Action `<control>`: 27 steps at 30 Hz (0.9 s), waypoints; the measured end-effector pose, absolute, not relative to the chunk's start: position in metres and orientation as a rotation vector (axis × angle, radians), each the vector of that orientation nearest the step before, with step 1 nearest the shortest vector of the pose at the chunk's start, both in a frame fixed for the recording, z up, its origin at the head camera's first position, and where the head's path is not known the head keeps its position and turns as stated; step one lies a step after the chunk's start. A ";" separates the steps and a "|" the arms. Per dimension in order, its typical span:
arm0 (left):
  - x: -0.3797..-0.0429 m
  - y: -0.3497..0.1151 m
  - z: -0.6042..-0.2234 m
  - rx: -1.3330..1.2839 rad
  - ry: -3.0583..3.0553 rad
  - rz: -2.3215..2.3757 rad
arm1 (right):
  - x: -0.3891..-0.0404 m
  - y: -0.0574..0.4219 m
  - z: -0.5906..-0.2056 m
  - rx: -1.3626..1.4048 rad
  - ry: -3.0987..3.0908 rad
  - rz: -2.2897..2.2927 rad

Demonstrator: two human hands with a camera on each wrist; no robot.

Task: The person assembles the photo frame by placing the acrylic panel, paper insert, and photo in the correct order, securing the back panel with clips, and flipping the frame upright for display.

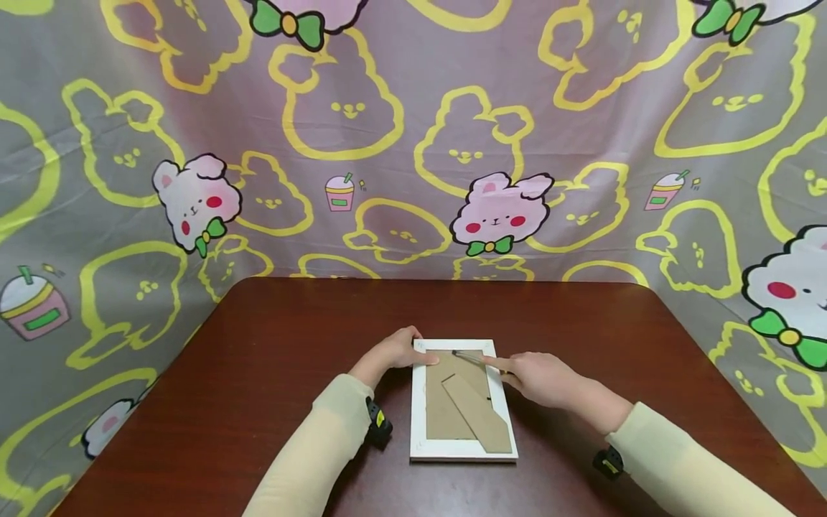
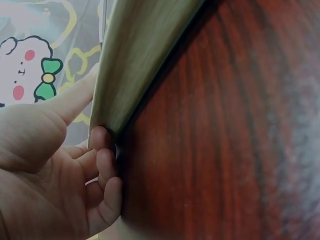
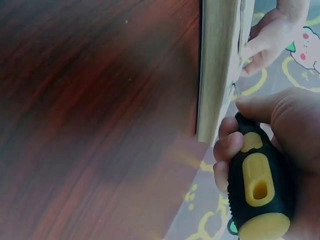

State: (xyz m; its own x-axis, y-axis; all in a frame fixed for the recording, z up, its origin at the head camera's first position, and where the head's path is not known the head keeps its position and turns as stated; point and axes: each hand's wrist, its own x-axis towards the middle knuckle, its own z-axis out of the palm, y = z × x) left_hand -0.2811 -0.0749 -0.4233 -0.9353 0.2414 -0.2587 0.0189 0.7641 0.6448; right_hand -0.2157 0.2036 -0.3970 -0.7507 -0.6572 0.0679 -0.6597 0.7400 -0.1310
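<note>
On red-brown wooden bench (image 1: 310, 330): left grip (image 1: 397, 350) pinches white rectangular frame (image 1: 418, 409); right grip (image 1: 541, 377) clasps black-and-yellow screwdriver (image 3: 262, 225), likely prying; next needs steady leverage.

White frame (image 1: 418, 416), tan backing (image 1: 439, 416), black-and-yellow screwdriver (image 3: 260, 170), reddish-brown streaked table (image 1: 291, 345), bunny-patterned grey-pink cloth (image 1: 413, 179)

pic frame (image 1: 418, 402) front hidden, R sleeve (image 1: 691, 456) cropped

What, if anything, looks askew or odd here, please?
Only the flat brown board strut stands out: it slants across the back of the white rectangular frame, overlapping its border, rather than parallel to its sides.
</note>
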 end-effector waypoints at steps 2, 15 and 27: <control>-0.280 -0.075 -0.424 0.204 2.636 0.948 | -0.215 0.205 -0.397 1.089 -2.903 0.235; -0.280 -0.079 -0.423 0.230 2.635 0.955 | -0.209 0.215 -0.392 1.019 -2.927 0.283; -0.281 -0.078 -0.422 0.235 2.628 0.953 | -0.201 0.214 -0.386 1.173 -2.797 0.258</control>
State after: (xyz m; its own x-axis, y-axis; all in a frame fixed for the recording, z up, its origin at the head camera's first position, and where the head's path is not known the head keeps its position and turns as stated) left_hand -0.2813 -0.0782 -0.4217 -0.9305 0.2643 -0.2534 0.0404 0.7620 0.6463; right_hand -0.2011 0.2143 -0.3859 -0.6989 -0.6983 0.1546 -0.7148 0.6892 -0.1181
